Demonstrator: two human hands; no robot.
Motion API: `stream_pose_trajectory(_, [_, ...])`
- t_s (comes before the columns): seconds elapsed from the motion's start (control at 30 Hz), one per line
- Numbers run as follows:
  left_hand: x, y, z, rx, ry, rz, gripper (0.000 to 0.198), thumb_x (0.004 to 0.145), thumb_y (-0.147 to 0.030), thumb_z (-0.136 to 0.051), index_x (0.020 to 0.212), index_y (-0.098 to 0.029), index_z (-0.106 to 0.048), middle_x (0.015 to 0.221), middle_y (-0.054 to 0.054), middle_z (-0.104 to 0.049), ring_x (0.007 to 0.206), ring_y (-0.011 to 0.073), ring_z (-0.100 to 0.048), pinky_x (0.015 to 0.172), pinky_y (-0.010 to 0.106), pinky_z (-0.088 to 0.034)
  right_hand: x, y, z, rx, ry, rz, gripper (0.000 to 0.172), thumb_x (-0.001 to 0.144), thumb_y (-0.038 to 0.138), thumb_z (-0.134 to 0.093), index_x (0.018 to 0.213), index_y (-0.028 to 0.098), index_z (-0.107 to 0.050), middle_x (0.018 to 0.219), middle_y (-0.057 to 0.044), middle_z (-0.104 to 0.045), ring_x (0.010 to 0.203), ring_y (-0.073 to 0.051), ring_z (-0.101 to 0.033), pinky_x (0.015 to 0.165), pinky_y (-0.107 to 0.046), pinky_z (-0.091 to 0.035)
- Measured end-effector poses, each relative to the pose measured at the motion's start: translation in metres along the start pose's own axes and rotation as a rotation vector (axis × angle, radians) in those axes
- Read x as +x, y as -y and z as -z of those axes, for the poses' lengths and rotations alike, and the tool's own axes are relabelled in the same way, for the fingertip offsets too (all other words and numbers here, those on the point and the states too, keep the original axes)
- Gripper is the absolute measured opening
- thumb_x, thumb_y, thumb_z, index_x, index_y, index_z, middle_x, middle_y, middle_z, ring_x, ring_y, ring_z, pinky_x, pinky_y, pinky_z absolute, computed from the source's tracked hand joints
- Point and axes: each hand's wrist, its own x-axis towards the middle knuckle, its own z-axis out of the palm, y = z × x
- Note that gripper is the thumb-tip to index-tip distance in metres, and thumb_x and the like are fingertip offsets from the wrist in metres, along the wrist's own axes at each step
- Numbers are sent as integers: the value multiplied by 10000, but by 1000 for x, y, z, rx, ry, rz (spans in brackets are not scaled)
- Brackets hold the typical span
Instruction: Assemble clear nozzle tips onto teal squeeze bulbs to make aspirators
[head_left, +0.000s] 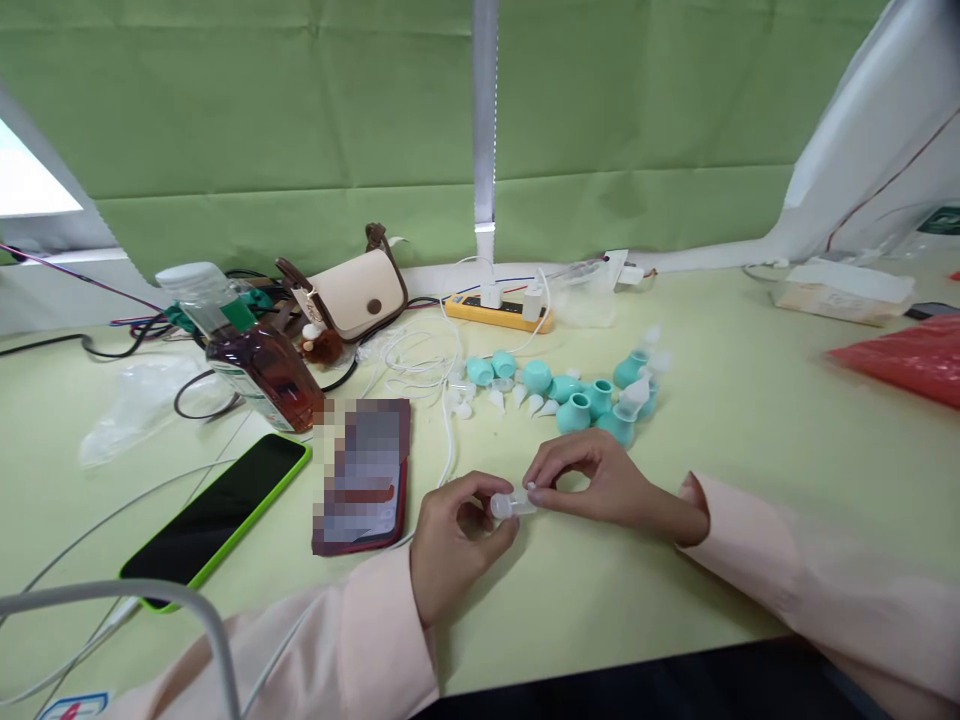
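Between the fingertips of my left hand [461, 535] is a small translucent plastic tube-like piece [507, 505], lying roughly level above the table. My right hand [592, 480] pinches at its right end, where a tiny white part shows; the fingers hide most of that end. Just beyond my hands lie several teal rubber bulbs [536, 377], some standing with their round openings up. Small white pointed tips [519, 396] are scattered in front of them. At the right of the group, a bulb [616, 428] has a translucent nozzle piece [634, 398] at its top.
To the left are a phone in a red case [367, 480], a phone in a green case [225, 510] and a tilted bottle of dark drink [262, 365]. Behind stand a cream handbag [360, 295] and a yellow power strip [480, 312] with white cables. A red bag [911, 358] lies far right.
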Motion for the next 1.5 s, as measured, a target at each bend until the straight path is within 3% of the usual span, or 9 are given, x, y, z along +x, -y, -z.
stream_pose_trajectory(0.23, [0, 1, 1, 25, -8, -68, 154, 664, -138, -562, 813, -169, -592, 766, 32, -597, 659, 133, -552, 600, 232, -464, -2, -1, 0, -18, 27, 26, 90, 647, 230, -631, 695, 153, -634, 688, -40, -624, 622, -121, -574, 558, -236, -474])
stream_pose_trajectory(0.67, [1, 0, 1, 4, -32, -98, 153, 662, -107, -559, 802, -161, -591, 739, 27, -581, 658, 127, -539, 595, 228, -473, -7, 0, -9, -149, -109, 259, 168, 702, 156, -577, 834, 222, -655, 742, -35, -630, 689, -133, -566, 590, -271, -474])
stream_pose_trajectory(1.0, [0, 0, 2, -45, -24, -120, 147, 672, -95, -552, 794, -165, -592, 756, 30, -583, 704, 138, -551, 606, 222, -480, -8, -1, -13, 4, -105, 82, 131, 689, 198, -598, 811, 197, -648, 730, -35, -619, 673, -123, -555, 606, -263, -471])
stream_pose_trajectory(1.5, [-1, 1, 2, -31, -36, -190, 178, 678, -75, -545, 810, -183, -596, 792, 36, -588, 734, 138, -558, 600, 216, -494, -8, -2, -12, -101, -123, 159, 126, 695, 210, -596, 797, 233, -665, 766, -34, -616, 698, -129, -565, 606, -267, -464])
